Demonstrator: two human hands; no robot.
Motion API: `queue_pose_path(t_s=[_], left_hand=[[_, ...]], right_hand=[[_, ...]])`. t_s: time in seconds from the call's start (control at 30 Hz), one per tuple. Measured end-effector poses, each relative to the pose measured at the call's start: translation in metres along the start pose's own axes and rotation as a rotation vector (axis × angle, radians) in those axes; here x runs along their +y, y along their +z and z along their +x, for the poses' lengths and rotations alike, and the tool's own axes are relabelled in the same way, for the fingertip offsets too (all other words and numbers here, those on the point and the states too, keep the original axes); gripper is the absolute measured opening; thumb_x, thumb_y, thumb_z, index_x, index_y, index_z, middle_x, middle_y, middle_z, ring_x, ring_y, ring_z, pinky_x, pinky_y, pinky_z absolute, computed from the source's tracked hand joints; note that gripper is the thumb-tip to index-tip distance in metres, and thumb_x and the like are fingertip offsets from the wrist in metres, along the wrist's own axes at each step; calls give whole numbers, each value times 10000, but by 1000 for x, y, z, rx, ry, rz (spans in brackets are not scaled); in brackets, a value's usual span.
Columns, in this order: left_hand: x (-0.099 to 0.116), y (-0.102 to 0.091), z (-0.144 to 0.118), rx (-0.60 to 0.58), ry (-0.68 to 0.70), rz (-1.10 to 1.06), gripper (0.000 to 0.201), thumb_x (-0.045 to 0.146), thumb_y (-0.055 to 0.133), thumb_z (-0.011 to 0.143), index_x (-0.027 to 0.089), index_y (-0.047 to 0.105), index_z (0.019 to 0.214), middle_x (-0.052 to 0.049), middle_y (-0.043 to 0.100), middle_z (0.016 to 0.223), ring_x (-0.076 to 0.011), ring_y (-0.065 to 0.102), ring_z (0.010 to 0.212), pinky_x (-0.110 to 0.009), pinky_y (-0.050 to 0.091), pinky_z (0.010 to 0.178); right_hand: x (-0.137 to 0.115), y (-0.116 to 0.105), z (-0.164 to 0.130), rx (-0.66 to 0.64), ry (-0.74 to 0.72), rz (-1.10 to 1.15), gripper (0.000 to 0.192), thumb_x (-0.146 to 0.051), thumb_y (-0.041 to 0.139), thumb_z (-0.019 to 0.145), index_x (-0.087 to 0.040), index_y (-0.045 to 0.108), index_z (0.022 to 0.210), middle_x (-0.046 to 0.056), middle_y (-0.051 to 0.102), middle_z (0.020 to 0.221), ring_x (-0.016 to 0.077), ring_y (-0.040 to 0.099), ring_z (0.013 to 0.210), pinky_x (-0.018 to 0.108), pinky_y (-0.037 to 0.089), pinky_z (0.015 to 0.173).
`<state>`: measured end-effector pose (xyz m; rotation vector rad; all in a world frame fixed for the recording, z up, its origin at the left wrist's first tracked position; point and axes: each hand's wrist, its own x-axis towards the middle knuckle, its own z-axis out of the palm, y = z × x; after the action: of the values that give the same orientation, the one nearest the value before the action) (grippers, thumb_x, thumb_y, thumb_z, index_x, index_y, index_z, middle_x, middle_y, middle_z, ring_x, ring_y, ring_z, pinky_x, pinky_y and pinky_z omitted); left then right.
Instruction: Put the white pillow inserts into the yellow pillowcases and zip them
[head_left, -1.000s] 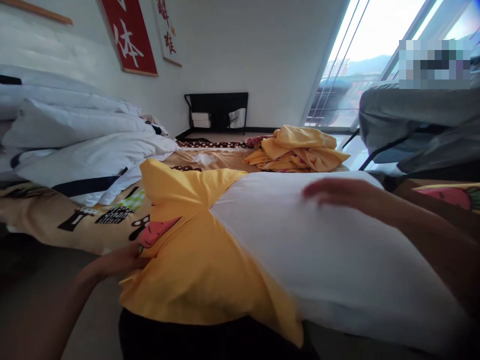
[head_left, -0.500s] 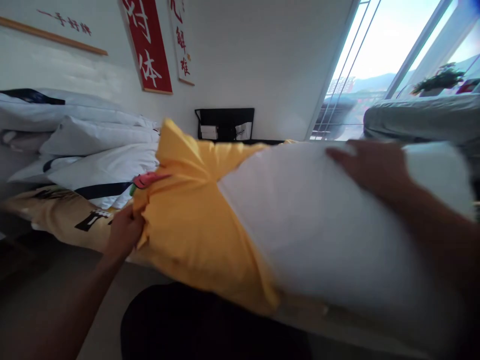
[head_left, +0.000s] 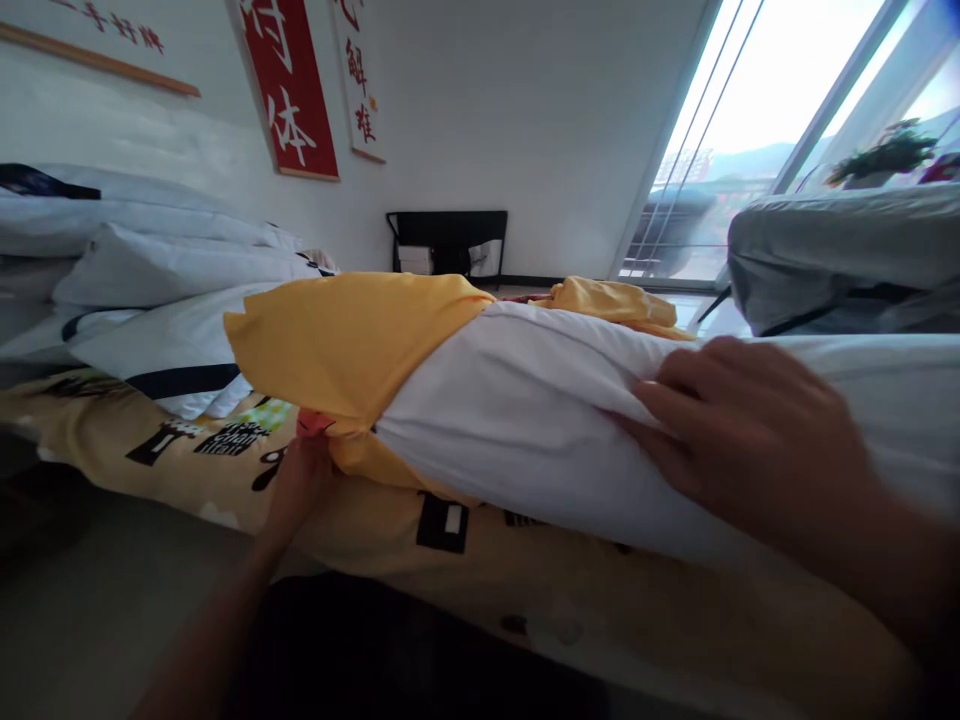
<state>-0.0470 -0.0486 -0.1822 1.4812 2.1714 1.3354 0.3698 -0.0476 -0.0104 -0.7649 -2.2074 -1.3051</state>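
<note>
A white pillow lies across the bed, its left end inside a yellow pillowcase. My left hand is closed on the lower front edge of the pillowcase, beside a small red patch of its print. On the right, my right hand grips a fold of the pillow's white cloth between thumb and fingers; motion blurs it a little. Under the pillow spreads a beige patterned bed cover.
White pillows with dark bands are stacked at the left. Another yellow cloth lies behind the pillow. A black rack stands by the far wall, and a grey covered piece of furniture near the window.
The pillow and pillowcase have come down flatter onto the bed. My left hand has moved right and slightly down with the case edge; my right hand has moved down and closed on the pillow cloth.
</note>
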Motion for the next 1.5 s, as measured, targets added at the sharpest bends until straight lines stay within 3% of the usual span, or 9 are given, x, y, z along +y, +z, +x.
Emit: queue_pose_path(t_s=[0.1, 0.2, 0.33, 0.47, 0.6, 0.87, 1.07, 1.3, 1.5], left_hand=[[33, -20, -40, 297, 266, 88, 228, 322, 532, 808, 160, 581, 960, -158, 613, 1000, -293, 575, 1004, -454, 430, 981], [106, -34, -54, 459, 705, 161, 274, 291, 574, 784, 197, 591, 1040, -114, 626, 1020, -270, 575, 1047, -413, 420, 1025], [203, -24, -22, 327, 838, 277, 580, 334, 613, 751, 180, 490, 1296, -104, 509, 1333, -326, 404, 1321, -478, 285, 1136], [246, -4, 22, 192, 742, 421, 437, 209, 573, 761, 72, 562, 1176, -160, 571, 1166, -381, 468, 1226, -566, 314, 1048], [262, 2, 36, 230, 687, 457, 206, 206, 505, 845, 137, 611, 1007, -135, 591, 1129, -329, 503, 1164, -466, 395, 988], [304, 31, 41, 117, 755, 453, 170, 155, 500, 874, 161, 659, 933, -76, 634, 1010, -226, 601, 983, -319, 448, 819], [326, 71, 15, 75, 914, 474, 283, 123, 390, 926, 184, 666, 940, -68, 638, 1060, -224, 589, 936, -318, 406, 646], [279, 95, 12, 237, 1140, 445, 312, 165, 356, 954, 150, 667, 938, -91, 649, 1011, -232, 561, 968, -343, 410, 754], [242, 53, 41, 376, 775, 519, 351, 200, 509, 847, 149, 566, 1189, -171, 575, 1202, -333, 522, 1065, -444, 420, 845]], right_hand=[[2, -9, 15, -39, 74, 68, 410, -521, 350, 949, -183, 559, 848, 145, 599, 999, 291, 531, 915, 424, 409, 745], [-11, -7, 41, -62, 246, 145, 560, -632, 353, 915, -123, 542, 1053, 191, 581, 1125, 332, 567, 980, 463, 435, 823], [-28, 13, 66, -80, 387, 170, 684, -687, 387, 889, -75, 507, 1171, 169, 622, 984, 317, 606, 929, 473, 446, 837], [-20, 26, 59, -115, 186, 205, 702, -652, 402, 905, -77, 433, 1306, 138, 628, 979, 278, 603, 923, 426, 455, 825], [-7, 26, 45, -212, -27, 211, 736, -566, 539, 867, -108, 362, 1415, 132, 624, 1035, 292, 586, 969, 420, 434, 857], [-5, 45, 58, -243, -111, 364, 625, -335, 592, 854, -162, 398, 1422, 105, 635, 1070, 261, 578, 987, 394, 402, 866], [-14, 90, 63, -221, -39, 384, 294, -162, 476, 869, -146, 662, 1097, 125, 681, 1052, 268, 586, 1013, 414, 405, 908], [-11, 120, 39, -183, 51, 183, 302, -138, 394, 888, -113, 678, 987, 149, 685, 958, 271, 587, 940, 423, 395, 889], [-4, 103, 25, -7, 40, 108, 530, -335, 484, 903, -75, 469, 1365, 173, 609, 1203, 273, 564, 1050, 426, 347, 954]])
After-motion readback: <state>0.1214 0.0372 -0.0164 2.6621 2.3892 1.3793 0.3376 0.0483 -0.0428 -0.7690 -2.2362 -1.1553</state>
